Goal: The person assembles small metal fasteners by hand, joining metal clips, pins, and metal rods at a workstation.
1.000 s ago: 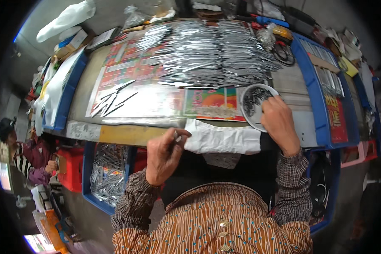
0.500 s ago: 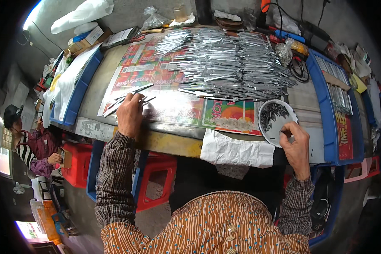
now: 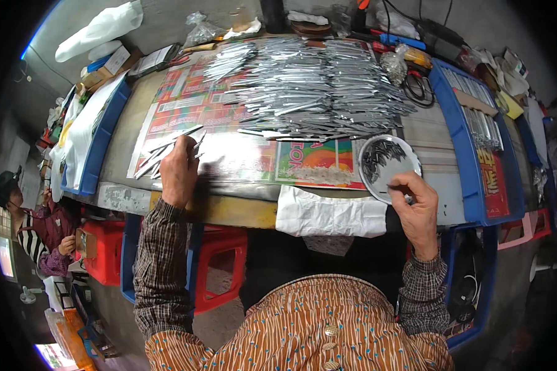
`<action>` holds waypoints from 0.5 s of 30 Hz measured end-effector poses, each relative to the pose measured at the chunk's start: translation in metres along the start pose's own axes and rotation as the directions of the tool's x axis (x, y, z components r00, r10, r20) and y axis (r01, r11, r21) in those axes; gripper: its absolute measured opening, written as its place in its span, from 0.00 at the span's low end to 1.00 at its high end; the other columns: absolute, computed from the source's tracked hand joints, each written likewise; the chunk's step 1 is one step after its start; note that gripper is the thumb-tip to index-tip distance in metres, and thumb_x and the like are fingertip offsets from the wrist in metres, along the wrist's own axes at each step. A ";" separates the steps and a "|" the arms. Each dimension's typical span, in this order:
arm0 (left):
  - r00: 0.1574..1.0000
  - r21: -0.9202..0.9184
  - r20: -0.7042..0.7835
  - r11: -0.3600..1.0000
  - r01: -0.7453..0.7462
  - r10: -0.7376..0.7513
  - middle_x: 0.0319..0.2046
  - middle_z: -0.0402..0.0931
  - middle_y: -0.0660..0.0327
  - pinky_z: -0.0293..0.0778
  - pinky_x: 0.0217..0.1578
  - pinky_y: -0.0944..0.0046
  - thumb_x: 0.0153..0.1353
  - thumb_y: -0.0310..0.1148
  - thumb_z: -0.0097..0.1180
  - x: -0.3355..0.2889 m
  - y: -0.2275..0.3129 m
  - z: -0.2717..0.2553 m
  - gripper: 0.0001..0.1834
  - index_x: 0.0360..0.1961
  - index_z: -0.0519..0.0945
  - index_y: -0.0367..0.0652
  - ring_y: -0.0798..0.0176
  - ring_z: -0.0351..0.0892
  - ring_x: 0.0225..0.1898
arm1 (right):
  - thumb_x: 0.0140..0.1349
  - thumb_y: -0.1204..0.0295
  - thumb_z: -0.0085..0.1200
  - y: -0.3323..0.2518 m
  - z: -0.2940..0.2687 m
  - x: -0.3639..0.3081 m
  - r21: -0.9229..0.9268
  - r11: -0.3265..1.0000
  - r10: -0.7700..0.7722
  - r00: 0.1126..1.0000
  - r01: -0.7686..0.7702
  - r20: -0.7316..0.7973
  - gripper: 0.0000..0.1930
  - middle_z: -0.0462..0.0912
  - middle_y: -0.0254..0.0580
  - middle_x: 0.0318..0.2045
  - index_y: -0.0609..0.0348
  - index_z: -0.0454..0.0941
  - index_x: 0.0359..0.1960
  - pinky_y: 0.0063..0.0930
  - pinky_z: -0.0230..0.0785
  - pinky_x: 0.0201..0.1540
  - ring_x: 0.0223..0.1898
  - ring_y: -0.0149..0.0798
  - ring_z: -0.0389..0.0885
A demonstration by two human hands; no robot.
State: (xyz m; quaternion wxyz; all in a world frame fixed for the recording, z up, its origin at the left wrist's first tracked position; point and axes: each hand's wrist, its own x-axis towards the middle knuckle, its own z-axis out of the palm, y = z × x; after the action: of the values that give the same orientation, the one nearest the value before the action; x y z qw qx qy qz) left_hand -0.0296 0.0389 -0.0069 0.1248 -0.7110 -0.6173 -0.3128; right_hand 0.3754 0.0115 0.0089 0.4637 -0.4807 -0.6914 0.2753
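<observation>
My left hand (image 3: 178, 173) is closed at the left of the table, its fingertips pinching thin silvery metal strips (image 3: 194, 130) that stick out past the fingers. More loose strips (image 3: 153, 159) lie beside it. At the near rim of a round white bowl (image 3: 414, 154), my right hand (image 3: 416, 210) has thumb and forefinger pressed together; whatever is between them is too small to make out. Small dark pins or rods (image 3: 382, 154) lie in the bowl's left part. Beyond both hands spreads a large heap of silvery strips (image 3: 303, 93) on printed cardboard (image 3: 229, 145).
Blue trays stand at the left (image 3: 99, 145) and right (image 3: 452, 123) table ends. A white cloth (image 3: 331, 212) hangs over the near edge. Red stools (image 3: 220, 272) stand below. Farther left, a person (image 3: 49, 226) sits with a small box in hand.
The whole view has shifted slightly, moving table and hands a little leftward in the picture. My left fingers have drawn in around the strips; my right hand stays pinched by the bowl.
</observation>
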 end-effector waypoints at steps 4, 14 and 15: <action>0.963 -0.543 0.214 0.799 0.257 -0.164 0.17 0.69 0.64 0.64 0.21 0.71 0.52 0.14 0.45 -0.003 0.051 -0.019 0.15 0.41 0.72 0.38 0.74 0.68 0.19 | 0.52 0.85 0.51 -0.001 -0.003 -0.004 0.087 0.995 0.056 0.998 -0.056 -0.001 0.06 0.77 0.37 0.27 0.66 0.75 0.32 0.18 0.67 0.33 0.28 0.26 0.74; 0.767 -0.769 0.639 -0.057 0.636 -0.062 0.33 0.80 0.59 0.58 0.19 0.81 0.61 0.24 0.47 -0.044 0.143 -0.015 0.12 0.44 0.77 0.33 0.83 0.62 0.18 | 0.51 0.85 0.53 -0.012 -0.006 -0.019 0.233 0.966 0.115 0.993 -0.112 0.000 0.08 0.78 0.35 0.30 0.68 0.77 0.35 0.16 0.67 0.33 0.30 0.25 0.75; 0.766 -0.768 0.641 -0.061 0.638 -0.055 0.33 0.80 0.59 0.58 0.19 0.81 0.61 0.24 0.47 -0.046 0.149 -0.015 0.12 0.44 0.77 0.33 0.83 0.62 0.18 | 0.51 0.85 0.53 -0.012 -0.006 -0.020 0.228 0.967 0.119 0.993 -0.115 -0.004 0.08 0.78 0.35 0.30 0.68 0.77 0.35 0.16 0.67 0.33 0.30 0.25 0.75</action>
State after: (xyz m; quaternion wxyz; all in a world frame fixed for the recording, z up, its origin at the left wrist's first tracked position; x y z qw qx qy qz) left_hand 0.1063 -0.0370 0.0084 -0.6167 -0.4501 -0.4058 -0.5024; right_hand 0.3784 -0.0120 0.0138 0.5048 -0.4668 -0.6216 0.3753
